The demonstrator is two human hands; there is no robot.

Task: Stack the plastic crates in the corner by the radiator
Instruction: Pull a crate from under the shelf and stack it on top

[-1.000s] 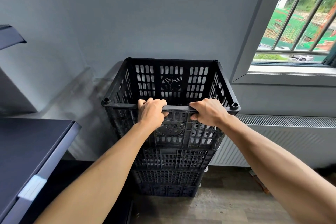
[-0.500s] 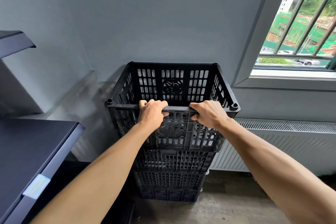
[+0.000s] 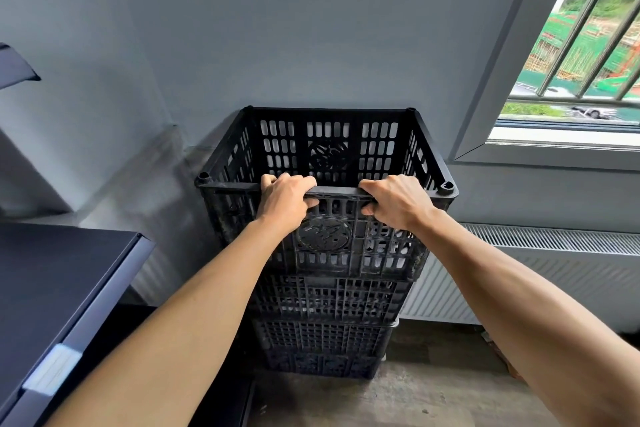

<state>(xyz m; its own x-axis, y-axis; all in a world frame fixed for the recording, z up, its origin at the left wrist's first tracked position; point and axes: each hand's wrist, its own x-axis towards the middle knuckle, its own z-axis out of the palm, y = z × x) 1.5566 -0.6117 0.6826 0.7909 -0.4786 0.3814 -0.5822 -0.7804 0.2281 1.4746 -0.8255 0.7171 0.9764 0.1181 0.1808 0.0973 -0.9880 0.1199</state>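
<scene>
We find our left hand [image 3: 284, 199] and right hand [image 3: 394, 201] both clenched on the near rim of the top black slotted plastic crate [image 3: 327, 152], atop the crate stack [image 3: 325, 319]. At 3 o'clock: white ribbed radiator [image 3: 540, 274]. At 9 o'clock: dark flat surface [image 3: 52, 281]. The round embossed emblem [image 3: 325, 234] is unreadable.

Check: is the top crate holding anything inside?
No. The top crate looks empty inside, only its slotted walls showing, while the left hand and right hand grip its near rim.
</scene>
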